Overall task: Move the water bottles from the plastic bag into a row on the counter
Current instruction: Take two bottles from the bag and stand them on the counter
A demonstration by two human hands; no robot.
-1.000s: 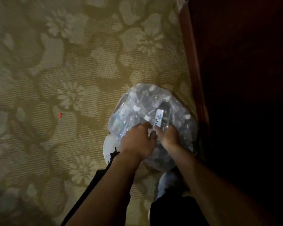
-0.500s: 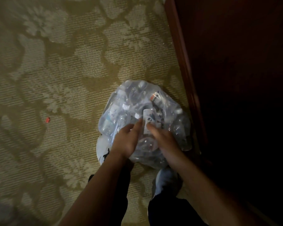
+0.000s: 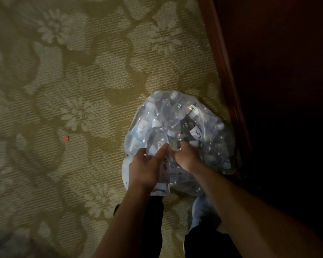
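Observation:
A clear plastic bag (image 3: 218, 146) full of several water bottles sits on the patterned carpet by my feet. My left hand (image 3: 145, 169) grips a clear water bottle (image 3: 157, 138) with a white cap and label, raised out of the bag's near left side, cap pointing away from me. My right hand (image 3: 186, 157) reaches into the bag's opening with fingers curled around something among the bottles; what it holds is hidden. A dark bottle (image 3: 189, 123) with a white label lies inside, just beyond my right hand.
Dark wooden furniture (image 3: 277, 90) with a reddish baseboard (image 3: 222, 62) rises along the right, close to the bag. Floral carpet (image 3: 82, 90) spreads to the left, with a small red scrap (image 3: 66, 139) on it. My shoes (image 3: 203, 207) stand just under the bag.
My left hand has taken hold of a clear bottle and lifted it out of the bag. My right hand has pushed deeper into the opening.

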